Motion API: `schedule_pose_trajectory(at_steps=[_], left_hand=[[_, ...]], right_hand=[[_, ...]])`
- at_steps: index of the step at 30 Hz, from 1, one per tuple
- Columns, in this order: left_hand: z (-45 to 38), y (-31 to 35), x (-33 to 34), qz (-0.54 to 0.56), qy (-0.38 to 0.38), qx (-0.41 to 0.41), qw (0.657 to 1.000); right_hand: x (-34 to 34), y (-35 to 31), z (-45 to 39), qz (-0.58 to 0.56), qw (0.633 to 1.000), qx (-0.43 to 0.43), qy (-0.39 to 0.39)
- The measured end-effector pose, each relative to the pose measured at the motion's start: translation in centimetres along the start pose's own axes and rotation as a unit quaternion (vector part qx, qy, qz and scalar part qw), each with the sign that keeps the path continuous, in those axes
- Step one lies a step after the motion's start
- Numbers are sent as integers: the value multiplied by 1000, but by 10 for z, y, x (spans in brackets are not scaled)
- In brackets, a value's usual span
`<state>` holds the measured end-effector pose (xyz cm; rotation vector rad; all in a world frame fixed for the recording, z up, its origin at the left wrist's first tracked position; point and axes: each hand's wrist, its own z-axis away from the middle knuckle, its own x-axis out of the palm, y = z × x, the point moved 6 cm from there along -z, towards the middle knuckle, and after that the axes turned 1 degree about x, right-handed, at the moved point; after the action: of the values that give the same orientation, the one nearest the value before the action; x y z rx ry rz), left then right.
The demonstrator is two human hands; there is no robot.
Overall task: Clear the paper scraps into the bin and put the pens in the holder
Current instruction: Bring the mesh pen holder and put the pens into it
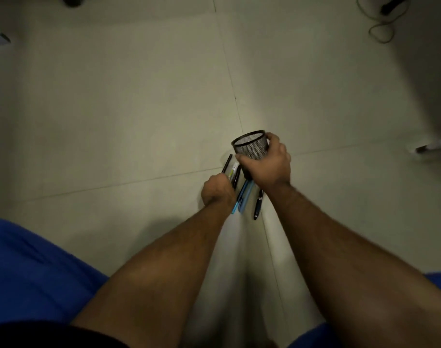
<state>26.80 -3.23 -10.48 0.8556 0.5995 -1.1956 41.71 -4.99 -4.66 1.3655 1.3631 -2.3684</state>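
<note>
Mesh holder [252, 146] gripped in right hand [269, 164], empty, pens [243, 197] bunched on floor at its 6 o'clock, left hand [218, 193] fingers curled round some; no scraps or bin seen.

Dim, greenish light over the floor [139, 109], brightest in a pale patch at its middle and fading to murk at the far corners. Soft shadows pool beneath both forearms. Wide-angle bending curves the tile seams near the edges. Everything's slightly soft, grainy, no glare.
</note>
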Motion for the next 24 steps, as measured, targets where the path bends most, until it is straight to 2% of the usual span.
schedule_pose_trajectory(at_steps=[4, 7, 11, 13, 15, 20, 24], left_hand=[[7, 3, -24, 125, 0, -60, 990], [6, 4, -59, 207, 21, -68, 976], [-4, 18, -105, 391, 44, 22, 919], [-3, 33, -122, 454, 5, 91, 887], [1, 46, -133, 475, -42, 132, 869], [10, 57, -125, 368, -131, 151, 908], [9, 71, -125, 425, -153, 141, 881]], right_hand=[[-16, 0, 2, -47, 999, 0, -16], [-34, 4, 2, -55, 998, 9, -21], [-49, 7, -6, -30, 999, 7, -17], [-50, 7, -7, -30, 1000, 9, -4], [-51, 5, -5, -41, 999, 1, 3], [-59, 0, 7, -50, 998, -42, -7], [-56, -13, 12, -50, 994, -92, -30]])
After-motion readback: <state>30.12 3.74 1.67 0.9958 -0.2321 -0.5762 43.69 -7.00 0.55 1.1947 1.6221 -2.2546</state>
